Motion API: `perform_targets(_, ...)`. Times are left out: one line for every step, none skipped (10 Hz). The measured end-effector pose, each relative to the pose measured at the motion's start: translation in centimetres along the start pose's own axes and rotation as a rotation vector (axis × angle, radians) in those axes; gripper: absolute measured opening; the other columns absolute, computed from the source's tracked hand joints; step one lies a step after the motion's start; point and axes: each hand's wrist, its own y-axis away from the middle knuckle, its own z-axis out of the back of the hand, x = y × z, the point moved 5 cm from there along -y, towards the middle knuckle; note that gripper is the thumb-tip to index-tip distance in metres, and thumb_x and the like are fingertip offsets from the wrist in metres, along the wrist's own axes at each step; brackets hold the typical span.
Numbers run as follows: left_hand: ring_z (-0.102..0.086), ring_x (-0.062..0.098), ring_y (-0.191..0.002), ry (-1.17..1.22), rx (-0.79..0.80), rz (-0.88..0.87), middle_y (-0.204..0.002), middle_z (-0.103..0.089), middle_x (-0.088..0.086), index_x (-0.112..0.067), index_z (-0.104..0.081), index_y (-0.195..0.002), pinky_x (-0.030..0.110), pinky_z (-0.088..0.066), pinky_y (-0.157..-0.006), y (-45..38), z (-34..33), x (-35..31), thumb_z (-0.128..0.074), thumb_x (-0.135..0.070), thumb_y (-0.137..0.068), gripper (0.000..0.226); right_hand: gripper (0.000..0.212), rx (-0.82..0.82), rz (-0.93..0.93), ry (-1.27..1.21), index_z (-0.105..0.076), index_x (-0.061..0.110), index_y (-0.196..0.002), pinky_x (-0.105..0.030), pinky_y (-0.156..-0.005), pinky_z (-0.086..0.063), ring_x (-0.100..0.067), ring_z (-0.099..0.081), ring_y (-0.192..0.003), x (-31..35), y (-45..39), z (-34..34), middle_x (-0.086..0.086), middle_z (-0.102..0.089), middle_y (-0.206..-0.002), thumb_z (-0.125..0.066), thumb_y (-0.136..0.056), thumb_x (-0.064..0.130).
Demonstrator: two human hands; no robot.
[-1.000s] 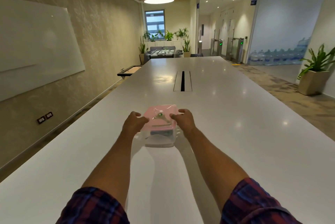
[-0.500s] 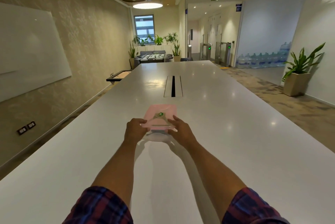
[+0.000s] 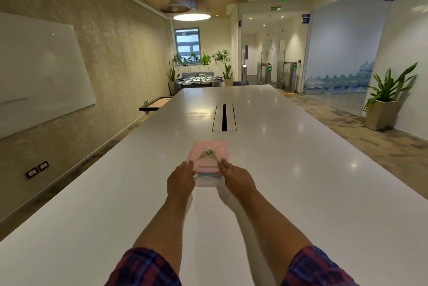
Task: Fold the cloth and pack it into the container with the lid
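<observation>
A clear plastic container (image 3: 207, 181) stands on the long white table (image 3: 301, 181) in front of me, with a pink lid (image 3: 209, 153) bearing a green sticker on top. My left hand (image 3: 180, 180) grips the near left corner of the lid and container. My right hand (image 3: 238, 179) grips the near right corner. The lid's near edge looks pressed down between my fingers. The cloth is hidden; I cannot tell what lies inside the container.
A cable slot (image 3: 224, 117) runs down the table's middle beyond the container. A whiteboard (image 3: 39, 72) hangs on the left wall. A potted plant (image 3: 384, 102) stands on the floor at the right. A foosball table (image 3: 196, 80) sits past the far end.
The view has tilted up and the container now sits lower in it. Both hands slid from the lid's sides to its near corners.
</observation>
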Motion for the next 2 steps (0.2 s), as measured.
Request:
perform_targets(-0.061, 0.028, -0.112, -0.268, 0.007, -0.12, -0.135, -0.054, 0.007, -0.016, -0.048, -0.143, 0.036, -0.049, -0.087, -0.3, 0.9, -0.9, -0.054, -0.028, -0.093, 0.051, 0.058, -0.013, 0.026, 0.052, -0.015, 0.012, -0.164, -0.045, -0.085, -0.053, -0.037, -0.06, -0.122, 0.1, 0.5, 0.8, -0.012, -0.021, -0.17, -0.032, -0.108, 0.014)
perform_targets(-0.049, 0.031, -0.131, -0.182, -0.103, -0.153, -0.154, -0.04, 0.012, -0.009, -0.042, -0.145, 0.041, -0.044, -0.1, -1.1, 4.0, -2.1, -0.068, -0.035, -0.08, 0.074, 0.062, -0.22, 0.027, 0.034, -0.015, 0.009, -0.164, -0.047, -0.095, -0.053, -0.035, -0.052, -0.137, -0.8, 0.8, 4.2, -0.012, -0.02, -0.17, -0.031, -0.111, 0.038)
